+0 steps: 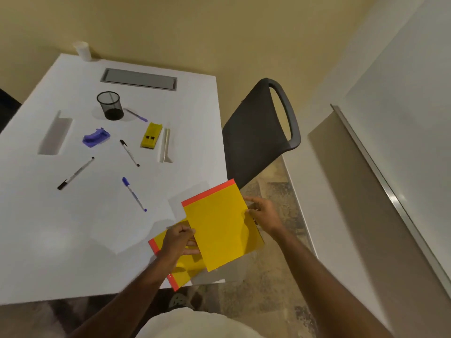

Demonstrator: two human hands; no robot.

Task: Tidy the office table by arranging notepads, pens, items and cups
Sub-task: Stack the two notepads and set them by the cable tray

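Observation:
A yellow notepad with an orange-red top strip (219, 225) is held above the near right corner of the white table (73, 240). My right hand (263, 213) pinches its right edge and my left hand (179, 240) grips its left edge. A second yellow notepad (180, 272) lies under it on the table corner, partly hidden by my left hand. Two black pens (75, 173) (129, 152), a blue pen (134, 193) and a purple pen (136, 115) lie loose. A black mesh pen holder (110, 106) stands farther back.
A purple stapler (95, 137) and a yellow block-like item (151, 135) lie mid-table. A white cup (82, 51) stands at the far corner. A grey cable tray lid (139, 79) is set in the table. A dark chair (261, 128) stands to the right.

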